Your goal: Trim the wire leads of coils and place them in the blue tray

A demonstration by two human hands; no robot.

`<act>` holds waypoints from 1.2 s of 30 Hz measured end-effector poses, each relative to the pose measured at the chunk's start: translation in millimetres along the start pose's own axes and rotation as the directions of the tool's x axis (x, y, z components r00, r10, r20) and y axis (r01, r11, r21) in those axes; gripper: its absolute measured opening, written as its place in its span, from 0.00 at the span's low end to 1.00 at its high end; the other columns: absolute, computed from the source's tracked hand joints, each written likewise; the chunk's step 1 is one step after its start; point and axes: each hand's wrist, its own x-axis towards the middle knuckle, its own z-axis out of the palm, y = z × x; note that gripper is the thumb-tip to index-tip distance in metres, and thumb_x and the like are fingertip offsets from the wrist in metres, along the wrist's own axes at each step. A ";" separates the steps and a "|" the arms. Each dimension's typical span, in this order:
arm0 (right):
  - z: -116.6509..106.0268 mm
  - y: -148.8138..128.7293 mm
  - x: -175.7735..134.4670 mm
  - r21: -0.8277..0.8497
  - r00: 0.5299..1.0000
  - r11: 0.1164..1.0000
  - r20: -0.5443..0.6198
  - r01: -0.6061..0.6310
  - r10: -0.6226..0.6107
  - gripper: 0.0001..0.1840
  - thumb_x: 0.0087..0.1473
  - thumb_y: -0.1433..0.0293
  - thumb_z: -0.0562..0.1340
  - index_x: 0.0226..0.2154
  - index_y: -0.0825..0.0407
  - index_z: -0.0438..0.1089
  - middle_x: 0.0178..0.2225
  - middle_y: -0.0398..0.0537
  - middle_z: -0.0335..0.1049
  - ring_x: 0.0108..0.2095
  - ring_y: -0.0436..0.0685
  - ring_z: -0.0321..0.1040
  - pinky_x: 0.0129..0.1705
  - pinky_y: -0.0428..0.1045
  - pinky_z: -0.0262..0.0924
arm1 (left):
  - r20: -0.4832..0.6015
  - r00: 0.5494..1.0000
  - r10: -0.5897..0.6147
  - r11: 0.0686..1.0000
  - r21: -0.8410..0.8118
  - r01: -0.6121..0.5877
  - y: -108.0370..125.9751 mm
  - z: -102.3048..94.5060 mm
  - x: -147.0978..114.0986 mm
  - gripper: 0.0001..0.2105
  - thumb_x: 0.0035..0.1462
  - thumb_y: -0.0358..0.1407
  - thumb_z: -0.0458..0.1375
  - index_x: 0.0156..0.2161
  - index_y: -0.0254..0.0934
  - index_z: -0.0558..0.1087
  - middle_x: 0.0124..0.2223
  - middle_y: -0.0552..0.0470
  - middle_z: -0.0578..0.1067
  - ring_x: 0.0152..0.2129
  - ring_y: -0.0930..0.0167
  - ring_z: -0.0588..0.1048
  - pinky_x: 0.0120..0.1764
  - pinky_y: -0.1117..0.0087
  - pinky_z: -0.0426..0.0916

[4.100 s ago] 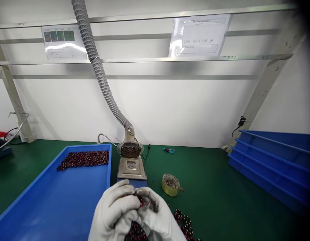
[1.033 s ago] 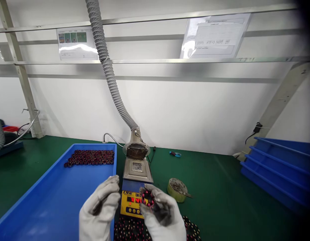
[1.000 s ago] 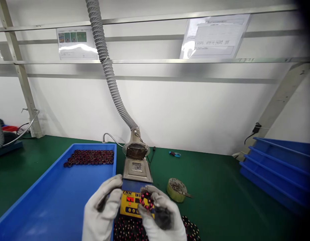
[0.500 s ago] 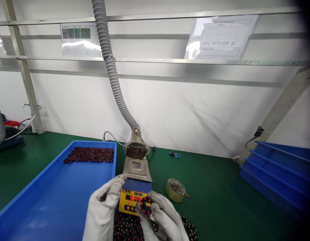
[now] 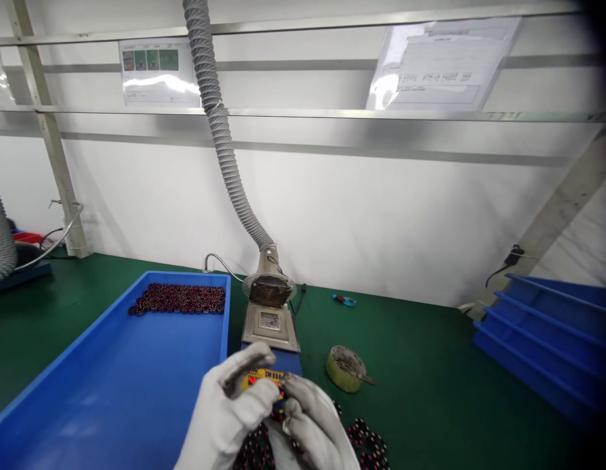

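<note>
My right hand, in a white glove with greyed fingertips, is closed on a small dark ring-shaped part with red and yellowish dots. My left hand, also gloved, is just left of that part, thumb and fingers apart in a curve; whether a fingertip touches the part is hard to see. Behind the hands is a yellow display panel marked CM 558, mostly covered. It belongs to a device with a metal plate. More dark dotted parts lie below the hands, and others to the right.
On the left is a long blue tray, with many dark parts at its far end. A grey hose ends in a hood over the device. Right are a round yellowish tin, blue-handled cutters and stacked blue trays.
My left hand has moved right and closer to the ring-shaped part, its fingers opening apart and covering more of the display. My right hand keeps hold of the part. The view has shifted slightly.
</note>
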 end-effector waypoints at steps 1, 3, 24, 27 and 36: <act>0.3 0.8 -1.4 -0.001 1.000 1.000 0.017 -0.008 0.008 0.25 0.45 0.80 0.63 0.43 0.36 0.69 0.42 0.45 0.74 0.41 0.59 0.71 0.41 0.57 0.67 | 0.026 0.999 -0.026 1.000 0.018 0.026 1.2 4.0 -0.8 0.13 0.33 0.34 0.69 0.30 0.35 0.78 0.25 0.50 0.76 0.20 0.73 0.73 0.25 0.81 0.68; -0.1 2.2 -3.1 -0.009 0.999 0.999 0.030 -0.032 0.033 0.21 0.47 0.78 0.62 0.41 0.38 0.70 0.41 0.46 0.75 0.41 0.60 0.71 0.41 0.58 0.67 | -0.032 0.999 -0.009 0.999 0.043 0.010 1.1 8.0 -2.6 0.11 0.33 0.36 0.68 0.26 0.33 0.77 0.24 0.49 0.76 0.21 0.72 0.72 0.25 0.80 0.68; -2.7 0.4 5.8 -0.051 0.993 0.992 0.033 0.116 -0.115 0.23 0.44 0.84 0.62 0.43 0.47 0.67 0.42 0.51 0.70 0.41 0.59 0.71 0.37 0.56 0.72 | -0.106 0.983 0.151 0.988 -0.029 -0.155 -6.7 -12.8 3.7 0.11 0.42 0.36 0.67 0.34 0.39 0.76 0.29 0.54 0.77 0.26 0.74 0.74 0.35 0.80 0.69; 2.3 -3.2 6.6 -0.041 0.996 0.995 -0.003 0.090 -0.091 0.22 0.43 0.84 0.63 0.40 0.49 0.67 0.40 0.50 0.71 0.39 0.59 0.71 0.36 0.55 0.71 | -0.086 0.985 0.152 0.987 -0.043 -0.156 -3.0 -13.1 1.7 0.15 0.43 0.40 0.67 0.38 0.41 0.75 0.31 0.54 0.77 0.30 0.73 0.75 0.40 0.79 0.68; 6.9 -8.7 4.9 -0.011 0.996 0.996 0.013 0.089 -0.089 0.26 0.41 0.87 0.62 0.41 0.49 0.68 0.41 0.48 0.70 0.40 0.57 0.70 0.38 0.53 0.70 | -0.007 0.987 0.162 0.982 0.094 -0.161 0.2 -19.6 1.5 0.09 0.45 0.34 0.65 0.35 0.38 0.76 0.33 0.52 0.78 0.30 0.73 0.74 0.37 0.80 0.69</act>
